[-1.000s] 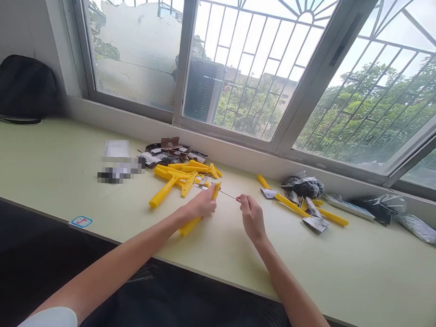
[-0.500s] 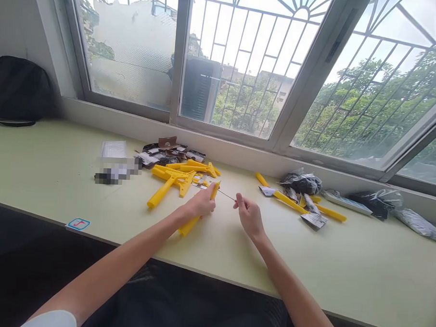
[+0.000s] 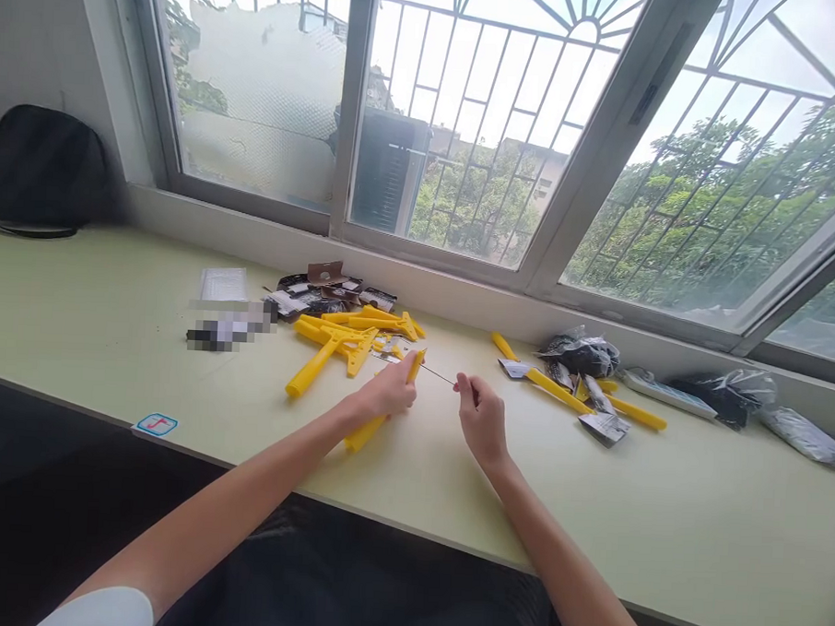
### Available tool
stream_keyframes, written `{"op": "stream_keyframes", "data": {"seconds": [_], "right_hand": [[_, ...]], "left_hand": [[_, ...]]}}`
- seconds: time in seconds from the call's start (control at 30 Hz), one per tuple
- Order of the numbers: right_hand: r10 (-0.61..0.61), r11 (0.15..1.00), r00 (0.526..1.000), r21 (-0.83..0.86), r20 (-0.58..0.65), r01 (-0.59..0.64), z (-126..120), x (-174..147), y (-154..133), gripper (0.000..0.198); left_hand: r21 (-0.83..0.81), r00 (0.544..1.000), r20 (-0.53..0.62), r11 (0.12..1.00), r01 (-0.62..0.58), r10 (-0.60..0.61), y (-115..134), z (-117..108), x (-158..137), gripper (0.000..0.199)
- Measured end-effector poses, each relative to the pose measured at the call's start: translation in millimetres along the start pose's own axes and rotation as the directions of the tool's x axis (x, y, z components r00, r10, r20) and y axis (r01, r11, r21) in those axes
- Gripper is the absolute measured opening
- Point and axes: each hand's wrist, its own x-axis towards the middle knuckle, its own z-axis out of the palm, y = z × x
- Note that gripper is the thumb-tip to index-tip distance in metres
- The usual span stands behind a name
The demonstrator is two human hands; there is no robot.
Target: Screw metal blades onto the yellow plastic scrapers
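Observation:
My left hand point(image 3: 391, 390) is wrapped round a yellow plastic scraper-like handle point(image 3: 367, 434). It is tilted, its lower end close to the table's front edge. My right hand point(image 3: 482, 417) is closed, thumb and forefinger pinching a thin dark metal rod point(image 3: 437, 375). The rod runs left to the upper end of the yellow handle; where they meet is too small to make out. Just beyond my left hand lie several similar yellow handles point(image 3: 318, 362) with forked heads, small yellow pieces among them.
Behind that pile are dark packaging scraps point(image 3: 321, 295) and a clear plastic pack point(image 3: 223, 286). To the right lie yellow handles with labels point(image 3: 559, 388), black items in clear bags point(image 3: 582, 351) and a white power strip point(image 3: 669, 393). A black bag point(image 3: 43, 172) stands far left.
The whole view has shifted slightly. Both hands keep their grips, and the rod still reaches the yellow handle. The right hand's wrist and fingers have turned a little.

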Motion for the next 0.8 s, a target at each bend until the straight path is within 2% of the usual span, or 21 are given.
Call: {"op": "stream_keyframes", "data": {"seconds": [0.1,0.17,0.37,0.43,0.57,0.8], "right_hand": [[-0.138,0.989,0.987,0.033,-0.082,0.141,-0.4,-0.1,-5.2,0.036],[-0.162,0.984,0.982,0.063,-0.094,0.168,-0.2,-0.3,-8.3,0.033],[0.081,0.996,0.997,0.022,0.017,-0.081,-1.4,-1.5,-4.8,0.051],[0.068,0.997,0.997,0.034,0.032,-0.069,-1.8,-1.5,-3.6,0.051],[-0.042,0.990,0.999,0.137,0.013,0.040,0.2,-1.2,-5.2,0.037],[-0.019,0.996,0.999,0.086,0.050,0.015,2.1,-1.5,-3.7,0.035]], "left_hand": [[-0.004,1.000,-0.001,1.000,0.020,-0.020,1.7,-0.3,-0.7,0.075],[-0.009,1.000,-0.003,1.000,0.027,-0.027,2.5,-0.4,-1.0,0.075],[-0.016,1.000,-0.008,1.000,0.010,-0.010,0.2,0.6,0.5,0.076],[-0.020,1.000,-0.009,1.000,0.007,-0.007,-0.6,0.7,1.2,0.076],[-0.022,0.999,-0.021,0.999,0.035,-0.035,2.2,0.3,-0.5,0.075],[0.024,0.997,-0.071,0.999,0.042,-0.040,11.2,1.6,-5.6,0.074]]}}
